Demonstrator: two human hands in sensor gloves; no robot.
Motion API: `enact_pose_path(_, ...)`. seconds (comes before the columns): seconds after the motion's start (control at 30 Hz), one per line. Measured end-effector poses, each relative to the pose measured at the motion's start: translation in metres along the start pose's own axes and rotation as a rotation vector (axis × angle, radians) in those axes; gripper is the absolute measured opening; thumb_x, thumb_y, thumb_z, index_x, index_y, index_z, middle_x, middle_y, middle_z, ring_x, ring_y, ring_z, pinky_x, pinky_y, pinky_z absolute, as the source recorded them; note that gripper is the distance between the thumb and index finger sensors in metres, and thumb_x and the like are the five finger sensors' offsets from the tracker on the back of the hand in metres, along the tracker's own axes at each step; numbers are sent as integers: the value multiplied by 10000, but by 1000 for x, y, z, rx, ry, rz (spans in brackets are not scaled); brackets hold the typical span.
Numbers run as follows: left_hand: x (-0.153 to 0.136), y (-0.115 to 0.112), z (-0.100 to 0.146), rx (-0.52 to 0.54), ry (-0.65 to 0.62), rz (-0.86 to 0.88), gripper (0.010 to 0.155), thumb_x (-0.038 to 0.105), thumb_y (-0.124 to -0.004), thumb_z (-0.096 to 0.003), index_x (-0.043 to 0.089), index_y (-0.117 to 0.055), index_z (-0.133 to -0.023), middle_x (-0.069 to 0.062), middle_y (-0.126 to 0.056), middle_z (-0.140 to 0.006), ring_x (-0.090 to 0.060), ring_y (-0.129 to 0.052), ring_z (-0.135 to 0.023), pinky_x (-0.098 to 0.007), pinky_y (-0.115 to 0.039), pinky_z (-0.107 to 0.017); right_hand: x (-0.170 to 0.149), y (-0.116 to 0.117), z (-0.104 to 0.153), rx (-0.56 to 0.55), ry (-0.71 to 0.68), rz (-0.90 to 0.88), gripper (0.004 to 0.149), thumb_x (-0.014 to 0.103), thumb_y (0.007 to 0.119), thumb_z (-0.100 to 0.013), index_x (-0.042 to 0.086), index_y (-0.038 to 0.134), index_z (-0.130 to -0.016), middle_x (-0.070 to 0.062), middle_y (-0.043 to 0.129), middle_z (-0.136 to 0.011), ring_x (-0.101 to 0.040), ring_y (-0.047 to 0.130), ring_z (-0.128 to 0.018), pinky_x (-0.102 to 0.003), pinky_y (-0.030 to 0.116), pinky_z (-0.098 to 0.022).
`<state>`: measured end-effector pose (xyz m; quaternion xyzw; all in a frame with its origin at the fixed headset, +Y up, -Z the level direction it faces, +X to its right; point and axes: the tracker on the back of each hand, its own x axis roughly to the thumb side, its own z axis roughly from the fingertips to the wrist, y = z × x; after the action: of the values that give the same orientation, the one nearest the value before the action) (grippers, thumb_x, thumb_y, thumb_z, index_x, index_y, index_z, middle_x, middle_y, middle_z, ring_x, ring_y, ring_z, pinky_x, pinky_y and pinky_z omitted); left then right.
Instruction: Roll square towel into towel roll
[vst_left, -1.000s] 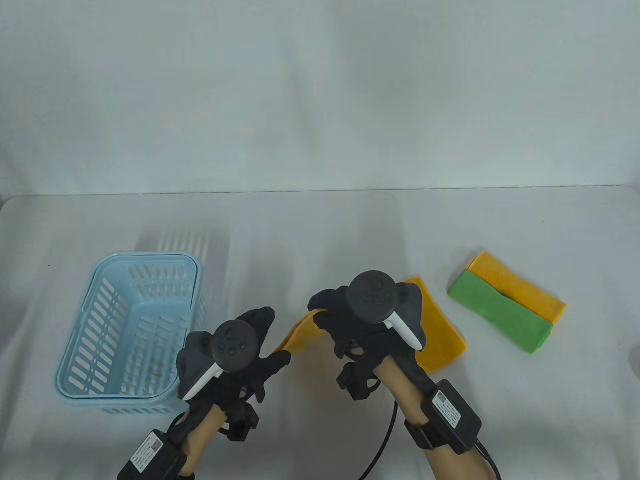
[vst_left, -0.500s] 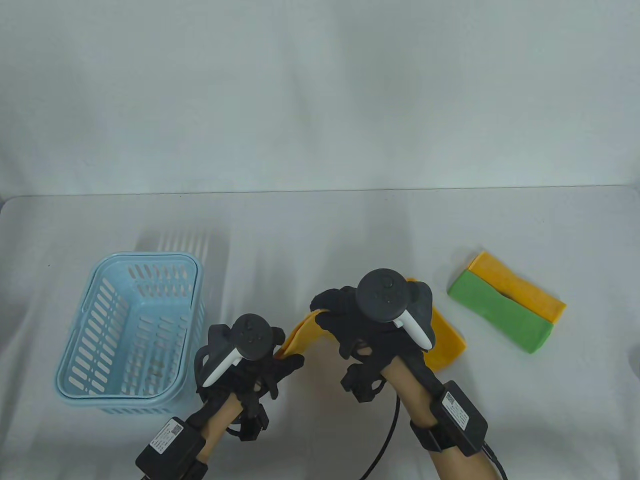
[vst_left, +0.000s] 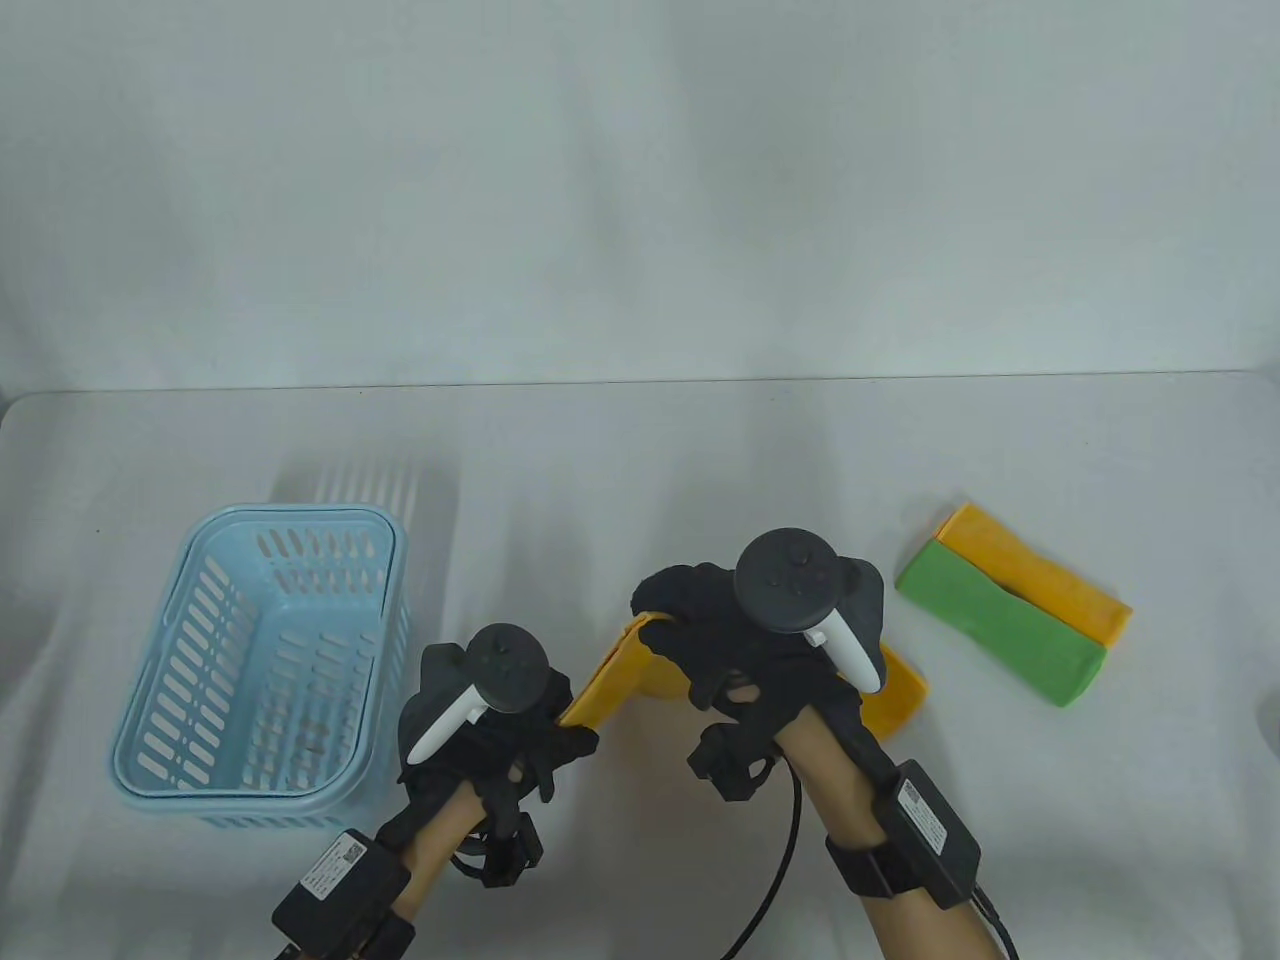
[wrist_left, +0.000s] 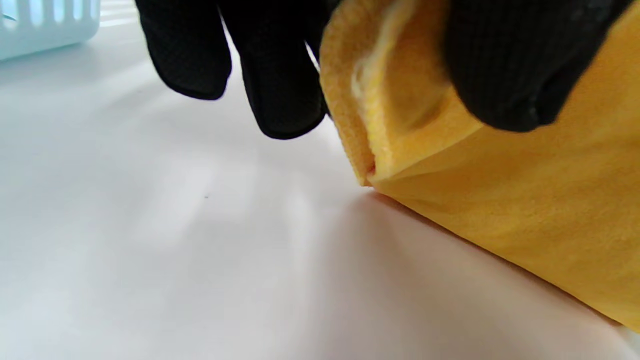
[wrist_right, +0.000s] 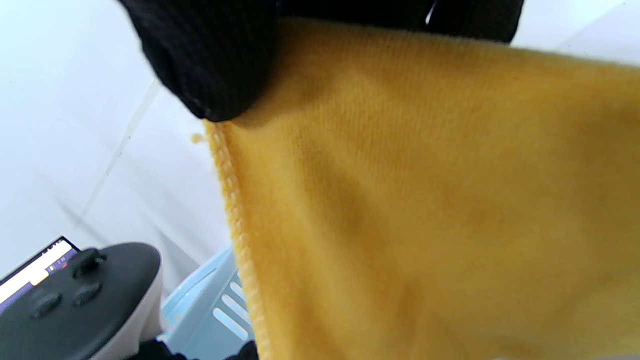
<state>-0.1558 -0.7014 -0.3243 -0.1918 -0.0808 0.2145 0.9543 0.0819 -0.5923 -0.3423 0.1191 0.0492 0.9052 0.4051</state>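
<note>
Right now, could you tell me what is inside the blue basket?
The blue basket looks empty: only its slotted floor shows. Its near right corner is hidden behind the left hand.

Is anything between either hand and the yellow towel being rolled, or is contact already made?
Nothing visible stands between them. The left hand pinches one corner of the yellow towel, and the right hand grips its raised edge. The blue basket and folded green towel lie off to the sides.

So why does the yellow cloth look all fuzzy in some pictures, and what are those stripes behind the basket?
Right wrist view: the yellow towel sits very close to the camera, so its right side smears soft. Left wrist view: the glove fingertips are soft too. Table view: sharp, evenly lit; the stripes are the blue basket's slotted shadow on the table.
</note>
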Motion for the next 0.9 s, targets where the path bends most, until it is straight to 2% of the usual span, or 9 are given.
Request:
enact_pose_path(0.13, 0, 8, 5, 30, -21, 52, 353, 463, -858, -355, 327, -727, -653, 92, -816, -804, -263, -869, -878, -551, -685, -693, -8, -9, -1, -6, 22, -78, 432, 349, 894, -320, 369, 795, -741, 54, 883, -660, -236, 870, -627, -535, 682, -613)
enact_pose_path(0.27, -2, 21, 15, 89, -67, 155, 464, 418, -821, -391, 326, -668, -819, 55, -730, -953, -271, -840, -909, -541, -676, -703, -17, -21, 1, -34, 36, -160, 428, 346, 891, -325, 381, 792, -740, 57, 880, -669, -239, 868, -638, -536, 679, -615)
enact_pose_path(0.4, -5, 35, 22, 137, -81, 264, 465, 390, -801, -408, 341, -637, -841, 27, -688, -1008, -262, -840, -907, -542, -673, -704, -25, -33, 2, -46, 39, -226, 418, 340, 884, -334, 389, 792, -739, 52, 870, -709, -248, 863, -666, -540, 673, -618)
enact_pose_path(0.53, -1, 50, 28, 135, -125, 303, 467, 362, -773, -430, 413, -592, -857, -18, -582, -1093, -304, -786, -948, -556, -647, -713, -25, -44, 6, -66, 34, -252, 412, 330, 875, -344, 399, 791, -741, 43, 893, -805, -274, 903, -720, -554, 686, -625)
enact_pose_path(0.6, 4, 63, 30, 150, -143, 316, 461, 357, -773, -431, 429, -591, -848, -17, -589, -1092, -305, -792, -945, -556, -650, -712, -20, -52, 4, -55, 40, -274, 410, 320, 867, -350, 393, 790, -747, 35, 943, -781, -277, 964, -683, -552, 720, -605)
enact_pose_path(0.7, 12, 87, 32, 198, -147, 306, 448, 346, -783, -425, 447, -604, -823, 5, -679, -1027, -297, -825, -923, -552, -669, -702, -7, -66, 2, -78, 54, -217, 410, 315, 867, -349, 388, 793, -746, 47, 981, -703, -267, 988, -653, -544, 736, -585)
enact_pose_path(0.83, 26, 120, 32, 217, -171, 326, 446, 309, -822, -413, 409, -658, -815, 95, -853, -845, -245, -927, -845, -546, -698, -691, 15, -88, 3, -114, 59, -163, 426, 301, 872, -349, 382, 795, -760, 39, 972, -691, -264, 966, -655, -546, 719, -595)
enact_pose_path(0.9, 34, 136, 35, 240, -194, 287, 446, 299, -834, -408, 397, -691, -819, 101, -878, -829, -237, -945, -832, -542, -705, -690, 25, -98, 6, -127, 53, -138, 441, 304, 874, -348, 361, 813, -782, 41, 982, -691, -264, 967, -659, -546, 722, -593)
